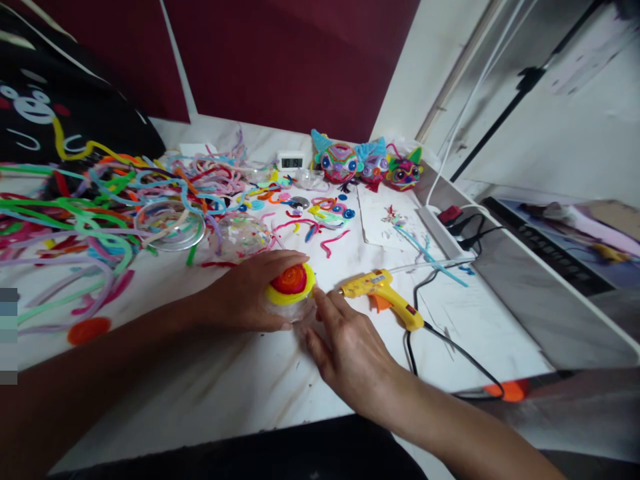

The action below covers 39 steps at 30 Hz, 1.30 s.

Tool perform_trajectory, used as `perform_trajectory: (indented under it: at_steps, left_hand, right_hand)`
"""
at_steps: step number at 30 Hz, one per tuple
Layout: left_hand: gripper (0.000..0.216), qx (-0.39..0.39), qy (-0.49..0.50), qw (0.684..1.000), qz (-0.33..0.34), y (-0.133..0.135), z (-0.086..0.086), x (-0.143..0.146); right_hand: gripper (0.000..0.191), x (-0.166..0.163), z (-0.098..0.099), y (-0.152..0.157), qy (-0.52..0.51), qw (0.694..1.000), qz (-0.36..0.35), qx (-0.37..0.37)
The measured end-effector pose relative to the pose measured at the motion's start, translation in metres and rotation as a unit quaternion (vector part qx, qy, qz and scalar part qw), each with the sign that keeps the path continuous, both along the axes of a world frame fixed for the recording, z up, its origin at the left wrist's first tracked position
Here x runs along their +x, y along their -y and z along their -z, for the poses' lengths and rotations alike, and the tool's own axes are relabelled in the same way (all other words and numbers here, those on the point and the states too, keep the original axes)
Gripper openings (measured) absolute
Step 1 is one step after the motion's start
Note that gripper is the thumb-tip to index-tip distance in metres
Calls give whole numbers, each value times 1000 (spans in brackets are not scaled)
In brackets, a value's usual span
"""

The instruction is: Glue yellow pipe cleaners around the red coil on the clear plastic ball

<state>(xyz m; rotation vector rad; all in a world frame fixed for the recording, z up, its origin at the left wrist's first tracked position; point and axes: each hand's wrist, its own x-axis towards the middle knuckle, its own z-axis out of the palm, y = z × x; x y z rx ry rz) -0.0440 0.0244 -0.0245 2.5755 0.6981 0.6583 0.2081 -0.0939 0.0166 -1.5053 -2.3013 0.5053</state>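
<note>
My left hand (250, 293) is wrapped round a clear dome-shaped piece topped by a spiral of red, orange and yellow pipe cleaner (291, 283), resting on the white marbled table (200, 380). My right hand (345, 343) lies just to the right of it, fingertips pressed against its lower edge. A yellow glue gun (384, 295) lies on the table right beside my right hand, its black cord (450, 350) trailing toward the front.
A big heap of coloured pipe cleaners (95, 207) covers the left. A clear round lid (170, 225) and clear dome (240, 237) sit behind my hands. Three finished colourful figures (367, 163) and a small digital clock (291, 161) stand at the back. A power strip (443, 227) lies right.
</note>
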Motion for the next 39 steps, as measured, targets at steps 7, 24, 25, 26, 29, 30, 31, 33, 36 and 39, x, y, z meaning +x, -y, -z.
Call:
perform_trajectory:
  at_steps: [7,24,25,26,29,30,31,33,36,39]
  left_hand:
    - [93,5,16,1000,1,3,-7,6]
    - [114,-2,-6,999,33,-3,4,-1]
    - [113,-3,-3,999,32,-4,5,0]
    - [110,0,2,1000,27,-4,5,1]
    - [97,5,1,1000,14,-2,0,5]
    - [92,0,-8,1000,12,0,-4,7]
    - [87,-3,-13,1000,10,2,-8,8]
    - [84,-3,-13,1000,6,6,-14,9]
    - [86,19,4,1000,-1,7,-14,9]
    - [93,50,47,997,-20,6,-5,9]
  right_hand:
    - [61,-5,-8,-2,21,999,-1,-34]
    - [51,-11,-17,-9,28,998,-8,-60]
    - [48,-10,-17,-9,23,998,-8,-56]
    - [45,-10,-17,-9,20,998,-8,-55]
    - [40,-9,-19,-11,22,997,-4,-67]
    - [40,-7,-20,-11,23,997,-2,-68]
    - [42,-4,-20,-12,21,998,1,-64]
    - [48,7,-20,-13,12,999,6,-33]
    - [49,35,-15,-13,-3,998,13,55]
    - [34,72,-6,-12,19,986,27,163]
